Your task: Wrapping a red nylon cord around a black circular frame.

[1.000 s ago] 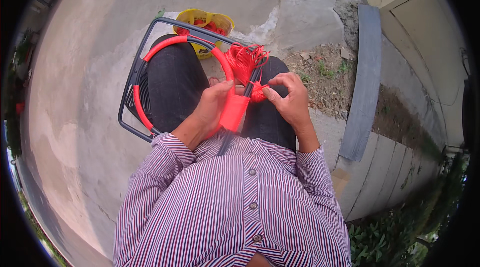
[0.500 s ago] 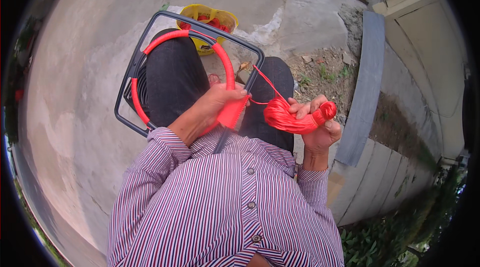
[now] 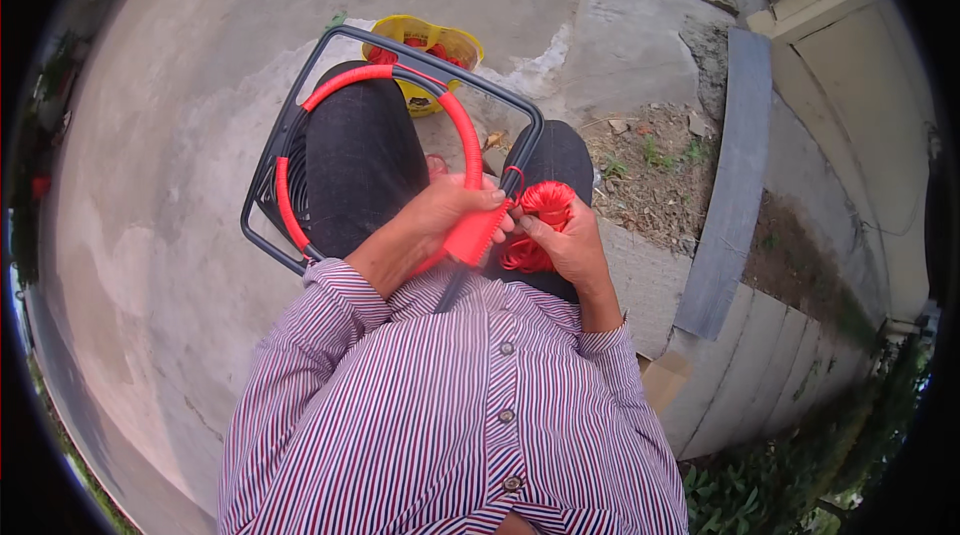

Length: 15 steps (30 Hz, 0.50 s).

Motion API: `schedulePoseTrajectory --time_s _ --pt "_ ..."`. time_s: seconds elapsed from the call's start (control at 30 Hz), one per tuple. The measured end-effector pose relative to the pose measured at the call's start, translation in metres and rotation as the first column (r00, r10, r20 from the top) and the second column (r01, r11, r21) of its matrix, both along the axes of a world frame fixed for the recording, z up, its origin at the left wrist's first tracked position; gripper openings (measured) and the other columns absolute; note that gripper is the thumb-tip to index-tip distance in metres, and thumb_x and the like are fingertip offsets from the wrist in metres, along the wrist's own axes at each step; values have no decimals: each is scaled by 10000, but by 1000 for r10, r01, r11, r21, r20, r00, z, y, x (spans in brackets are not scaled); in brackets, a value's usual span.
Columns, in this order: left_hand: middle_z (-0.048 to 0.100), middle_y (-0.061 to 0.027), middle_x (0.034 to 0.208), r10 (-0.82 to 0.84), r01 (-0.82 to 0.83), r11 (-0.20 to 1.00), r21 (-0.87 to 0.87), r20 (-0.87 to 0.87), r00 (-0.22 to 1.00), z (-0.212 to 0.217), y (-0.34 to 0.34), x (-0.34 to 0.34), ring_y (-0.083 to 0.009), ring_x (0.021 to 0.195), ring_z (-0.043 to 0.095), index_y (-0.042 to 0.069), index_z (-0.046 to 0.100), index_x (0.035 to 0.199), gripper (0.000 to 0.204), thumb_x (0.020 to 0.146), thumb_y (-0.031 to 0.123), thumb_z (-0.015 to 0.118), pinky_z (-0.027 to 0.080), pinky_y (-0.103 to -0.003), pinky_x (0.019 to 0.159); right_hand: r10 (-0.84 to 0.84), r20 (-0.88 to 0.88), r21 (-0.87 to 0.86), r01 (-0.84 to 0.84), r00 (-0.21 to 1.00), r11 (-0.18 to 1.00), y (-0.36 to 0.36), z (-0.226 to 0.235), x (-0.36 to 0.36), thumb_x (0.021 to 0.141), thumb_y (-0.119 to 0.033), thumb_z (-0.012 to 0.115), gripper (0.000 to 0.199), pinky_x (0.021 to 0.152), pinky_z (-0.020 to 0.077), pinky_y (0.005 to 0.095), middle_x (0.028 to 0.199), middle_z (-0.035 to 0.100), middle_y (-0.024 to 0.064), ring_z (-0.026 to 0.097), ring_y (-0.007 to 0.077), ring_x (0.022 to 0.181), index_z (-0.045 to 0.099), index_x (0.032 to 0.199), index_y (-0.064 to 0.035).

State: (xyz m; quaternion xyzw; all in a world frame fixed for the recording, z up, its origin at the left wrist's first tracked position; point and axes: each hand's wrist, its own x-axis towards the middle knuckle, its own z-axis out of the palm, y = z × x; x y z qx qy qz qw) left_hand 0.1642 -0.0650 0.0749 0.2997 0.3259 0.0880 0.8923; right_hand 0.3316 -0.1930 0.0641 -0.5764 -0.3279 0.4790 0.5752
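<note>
A dark grey tubular frame lies over my lap. Inside it is a ring partly wrapped in red cord, with bare dark stretches between. My left hand is closed round the frame's near right side, at a red wrapped band with a toothed edge. Close beside it, my right hand holds a shiny hank of red cord. A small loop of that cord passes round the frame's right bar. The right fingertips are near the left fingers; whether they touch is hard to tell.
Beyond my knees, a yellow bucket with red material inside stands on the concrete ground. To the right are a strip of soil with rubble and weeds, a long grey board and a pale wall. Green plants grow at lower right.
My right hand has moved left with the hank, from out to the right up to the frame's bar. The slack cord has shortened into a small loop. My left hand keeps its grip.
</note>
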Motion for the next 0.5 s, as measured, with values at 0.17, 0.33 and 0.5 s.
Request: schedulePoseTrajectory --time_s 0.17,0.33,0.5 --pt "669 -183 808 32 -32 999 -12 14 999 -2 5 -1 -239 656 680 0 550 979 180 880 110 652 587 -314 619 -22 90 75 15 996 997 -17 29 7 826 -3 661 122 588 493 239 789 645 9 605 79 624 610 936 -10" --pt "640 -165 771 75 -73 996 -56 30 997 -5 5 9 -245 651 677 1 544 976 198 875 131 654 593 -340 547 132 49 63 -135 990 989 -28 32 -15 789 31 627 121 544 458 232 724 594 18 579 89 578 584 897 -4" --pt "625 -164 763 51 -46 997 -65 74 996 -12 11 4 -265 658 679 18 528 926 150 856 86 642 600 -348 548 -229 -255 4 238 939 971 -55 31 64 838 -6 588 118 567 533 304 775 659 144 630 183 591 553 949 7"
